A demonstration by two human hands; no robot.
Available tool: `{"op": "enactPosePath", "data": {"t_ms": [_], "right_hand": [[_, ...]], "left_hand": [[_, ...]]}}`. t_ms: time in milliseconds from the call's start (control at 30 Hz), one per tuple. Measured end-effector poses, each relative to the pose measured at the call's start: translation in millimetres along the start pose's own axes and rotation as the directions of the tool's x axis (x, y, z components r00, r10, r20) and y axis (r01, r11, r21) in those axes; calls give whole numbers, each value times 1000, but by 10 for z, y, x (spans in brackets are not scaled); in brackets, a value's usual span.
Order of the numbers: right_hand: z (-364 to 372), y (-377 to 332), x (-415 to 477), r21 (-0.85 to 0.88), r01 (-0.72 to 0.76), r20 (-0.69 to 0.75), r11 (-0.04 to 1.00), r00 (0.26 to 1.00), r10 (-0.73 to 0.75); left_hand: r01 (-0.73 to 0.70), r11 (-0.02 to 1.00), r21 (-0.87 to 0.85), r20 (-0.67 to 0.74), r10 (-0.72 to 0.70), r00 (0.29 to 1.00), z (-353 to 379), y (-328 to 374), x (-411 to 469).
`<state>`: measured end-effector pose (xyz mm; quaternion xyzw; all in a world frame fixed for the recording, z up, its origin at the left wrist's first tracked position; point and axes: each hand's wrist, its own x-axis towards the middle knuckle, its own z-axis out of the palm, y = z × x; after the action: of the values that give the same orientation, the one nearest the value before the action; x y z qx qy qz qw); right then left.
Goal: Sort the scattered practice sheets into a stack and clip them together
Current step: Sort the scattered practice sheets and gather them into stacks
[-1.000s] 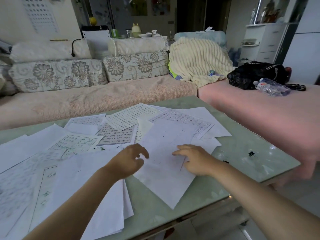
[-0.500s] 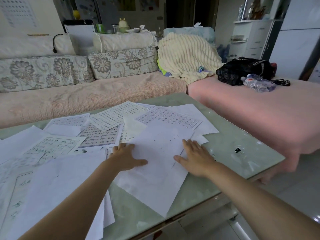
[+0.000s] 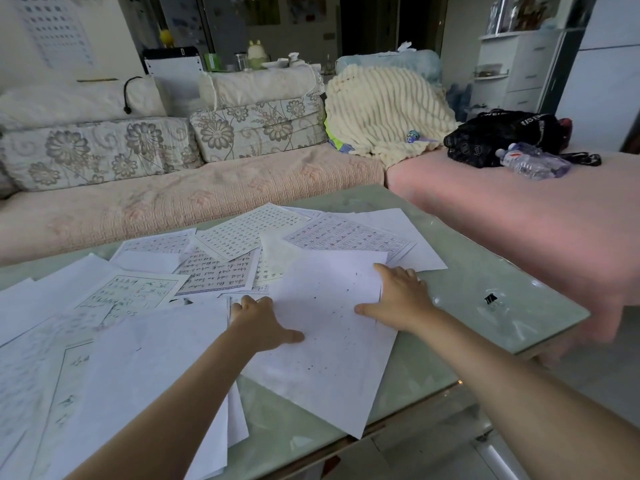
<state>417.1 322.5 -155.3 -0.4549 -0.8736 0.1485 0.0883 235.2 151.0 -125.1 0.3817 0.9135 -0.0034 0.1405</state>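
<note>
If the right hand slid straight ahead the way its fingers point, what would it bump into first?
Probably the grid-printed sheet lying flat just beyond the right hand. The hand would likely slide onto it rather than stop, though depth is unclear.

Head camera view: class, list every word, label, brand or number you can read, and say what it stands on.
No text can be quoted with certainty.
Practice sheets: gridded handwritten characters, too small to read.
Black bag: white capitals, creased and cut off, unreadable.
Bottle: label blurred.
Wall chart: rows of marks, blurred.
</note>
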Motion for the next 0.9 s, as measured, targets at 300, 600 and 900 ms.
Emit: {"op": "enactPosePath", "data": {"t_ms": [300, 600, 900], "right_hand": [[-262, -169, -5, 896, -155, -28, 415, 915, 402], [-426, -238, -73, 955, 0, -36, 297, 992, 117], [-275, -407, 13, 892, -272, 173, 360, 943, 283]], "left_hand": [[-33, 983, -180, -87, 18, 996, 103, -107, 55], [-24, 542, -840, -65, -55, 996, -94, -157, 396], [-57, 502, -863, -24, 72, 997, 9, -59, 444]]}}
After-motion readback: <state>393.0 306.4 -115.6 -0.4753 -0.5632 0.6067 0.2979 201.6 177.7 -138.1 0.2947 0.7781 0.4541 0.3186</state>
